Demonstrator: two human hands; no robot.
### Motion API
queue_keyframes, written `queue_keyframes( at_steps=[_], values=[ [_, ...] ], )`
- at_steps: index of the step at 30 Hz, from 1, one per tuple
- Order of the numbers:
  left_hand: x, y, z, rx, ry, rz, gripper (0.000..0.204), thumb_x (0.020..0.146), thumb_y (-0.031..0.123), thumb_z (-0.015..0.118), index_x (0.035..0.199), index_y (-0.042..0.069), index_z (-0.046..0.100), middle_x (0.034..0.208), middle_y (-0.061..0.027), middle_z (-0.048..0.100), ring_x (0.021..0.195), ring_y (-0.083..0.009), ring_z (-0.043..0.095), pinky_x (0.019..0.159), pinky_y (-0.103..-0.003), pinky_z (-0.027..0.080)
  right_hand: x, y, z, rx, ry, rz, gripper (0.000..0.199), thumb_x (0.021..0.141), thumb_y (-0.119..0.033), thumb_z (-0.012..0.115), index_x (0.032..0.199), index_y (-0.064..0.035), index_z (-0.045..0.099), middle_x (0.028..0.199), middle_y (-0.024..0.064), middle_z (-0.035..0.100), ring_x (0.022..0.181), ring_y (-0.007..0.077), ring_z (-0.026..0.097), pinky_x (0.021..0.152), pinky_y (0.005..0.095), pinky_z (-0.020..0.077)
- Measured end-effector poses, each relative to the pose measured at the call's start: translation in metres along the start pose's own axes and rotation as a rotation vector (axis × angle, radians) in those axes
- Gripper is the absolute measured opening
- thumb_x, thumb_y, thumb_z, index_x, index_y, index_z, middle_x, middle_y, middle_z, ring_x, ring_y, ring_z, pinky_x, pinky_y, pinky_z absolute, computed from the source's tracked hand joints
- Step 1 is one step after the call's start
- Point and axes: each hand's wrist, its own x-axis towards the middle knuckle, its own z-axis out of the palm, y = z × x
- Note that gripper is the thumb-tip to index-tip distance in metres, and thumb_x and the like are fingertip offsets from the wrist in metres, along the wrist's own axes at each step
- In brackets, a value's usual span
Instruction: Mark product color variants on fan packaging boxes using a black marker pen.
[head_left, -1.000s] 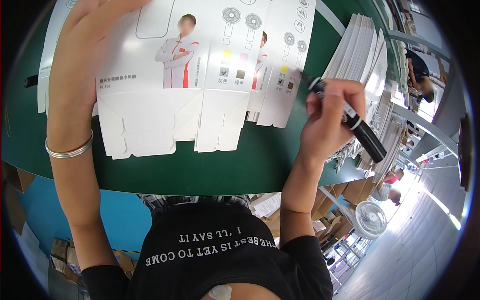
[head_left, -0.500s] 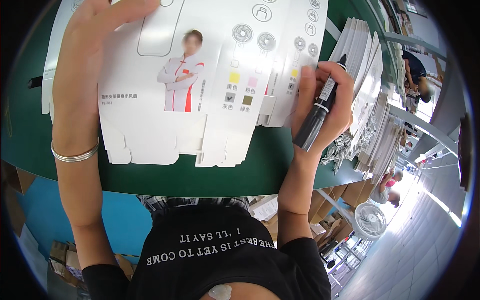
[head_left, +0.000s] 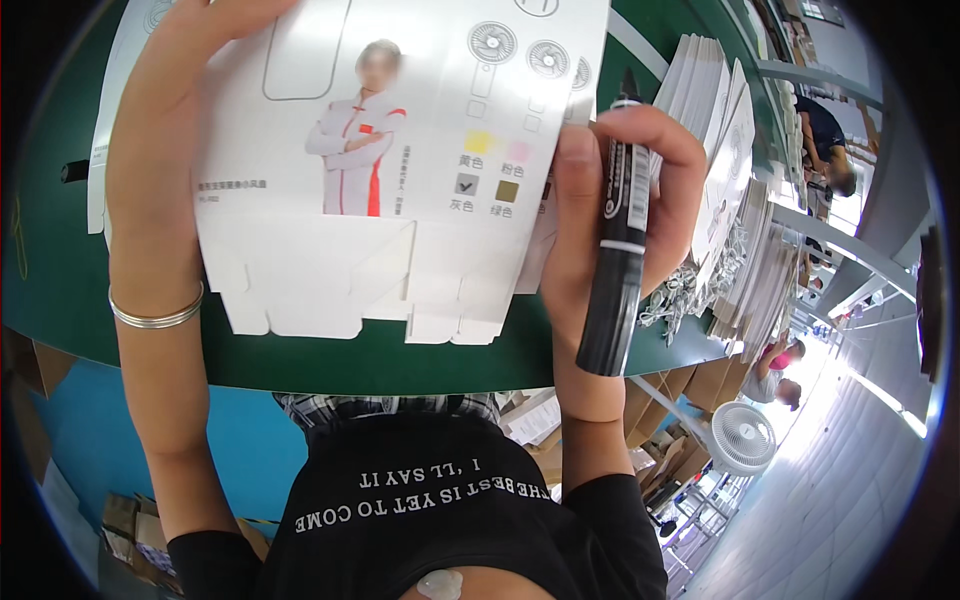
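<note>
A flat white printed carton (head_left: pixel 290 170) is spread in front of me, showing a printed figure, fan drawings and coloured squares. One grey square bears a check mark. My left hand (head_left: pixel 185 50) grips its upper left, fingertips partly cut off by the frame's top edge. In my right hand (head_left: pixel 650 190) is a black marker pen (head_left: pixel 622 250), uncapped, dark tip pointing up and away from me. The right thumb presses the carton's right edge. Under that edge, part of another white sheet shows. At the left, another white carton (head_left: pixel 110 130) lies partly behind my left arm.
The green table (head_left: pixel 330 368) curves across the front. To the right stand stacks of white flat cartons (head_left: pixel 695 85), with a heap of white cords (head_left: pixel 690 285) beside them. A short black cylinder (head_left: pixel 75 172) lies at the left. Beyond the table are a white fan (head_left: pixel 742 438) and other people.
My right hand has moved left onto the carton's edge, and the marker has swung more upright. The carton's right side has shifted left, hiding the second set of coloured squares.
</note>
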Motion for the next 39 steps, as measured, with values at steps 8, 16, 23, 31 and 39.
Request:
queue_keyframes(
  at_steps=[8,16,23,31,39],
  values=[
    [0.004,-0.009,-0.011,0.259,0.04,0.065,0.071,0.082,-0.001,0.051,0.146,-0.011,0.023,0.136,-0.0273,0.049,0.125,-0.0248,0.053,0.102,-0.03,0.043,0.007,0.015,-0.033,0.204,0.149,0.219,0.022,0.094,-0.014,0.059,0.103,0.0062,0.061,0.067,0.0054,0.061,0.051,0.0072,0.052,0.048,0.0189,0.0398],
    [0.007,-0.014,-0.018,0.359,-0.062,0.033,0.067,0.082,-0.004,0.049,0.146,-0.009,0.028,0.138,-0.0241,0.05,0.125,-0.0252,0.053,0.101,-0.03,0.043,0.003,0.027,-0.032,0.167,0.12,0.299,0.008,0.082,0.001,0.063,0.078,0.0015,0.056,0.068,0.0015,0.059,0.057,0.0029,0.05,0.053,0.0176,0.041],
    [0.008,-0.015,-0.018,0.26,-0.113,0.036,0.066,0.083,-0.004,0.049,0.145,-0.011,0.027,0.134,-0.0254,0.053,0.115,-0.0236,0.06,0.092,-0.028,0.05,0.003,0.03,-0.033,0.082,0.093,0.305,0.008,0.079,0.002,0.063,0.077,0.0012,0.056,0.067,0.0013,0.059,0.057,0.0035,0.051,0.053,0.0176,0.0414],
    [0.004,-0.013,-0.02,0.14,-0.067,-0.068,0.057,0.084,-0.003,0.052,0.138,-0.014,0.036,0.126,-0.026,0.059,0.107,-0.0221,0.064,0.089,-0.028,0.052,0.007,0.035,-0.03,0.15,0.258,0.208,0.011,0.088,-0.008,0.066,0.091,0.0001,0.06,0.072,0.0065,0.063,0.057,0.0073,0.054,0.057,0.0186,0.0429],
    [0.006,-0.008,-0.023,-0.094,-0.097,-0.144,0.055,0.084,0.001,0.053,0.134,-0.015,0.039,0.125,-0.0277,0.058,0.107,-0.0246,0.065,0.091,-0.029,0.052,0.011,0.037,-0.029,-0.22,0.042,0.151,0.021,0.085,-0.005,0.072,0.102,-0.0037,0.059,0.082,0.0014,0.06,0.071,0.006,0.052,0.064,0.0202,0.0424]
  ],
)
